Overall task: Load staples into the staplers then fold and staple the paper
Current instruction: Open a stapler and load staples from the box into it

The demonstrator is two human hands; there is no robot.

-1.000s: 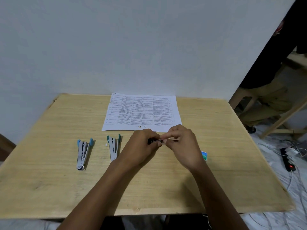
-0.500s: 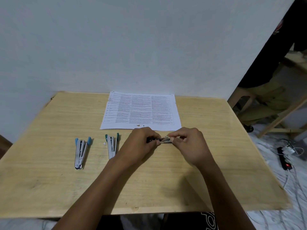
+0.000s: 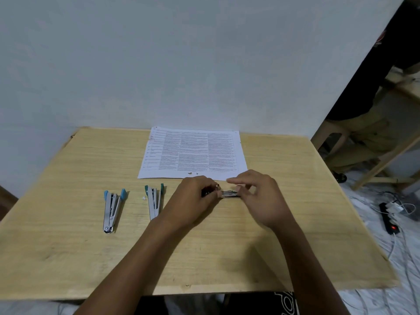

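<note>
Two staplers (image 3: 111, 208) (image 3: 155, 202) lie open; left hand (image 3: 195, 197), right hand (image 3: 261, 198) hold third stapler (image 3: 230, 193)

Plain pale grey-white wall (image 3: 204, 53) fills far side, unmarked, evenly lit. Light wooden table (image 3: 68, 258) pushed against it, grain visible, far left corner chipped. Right of wall edge: pale wooden furniture frame (image 3: 384, 160), dark cloth (image 3: 375, 76) above it, olive fabric below. Floor (image 3: 375, 301) at right white, wrinkled. Black power strip (image 3: 388, 218) there, red light lit, white cables (image 3: 406, 258) trailing near.
</note>
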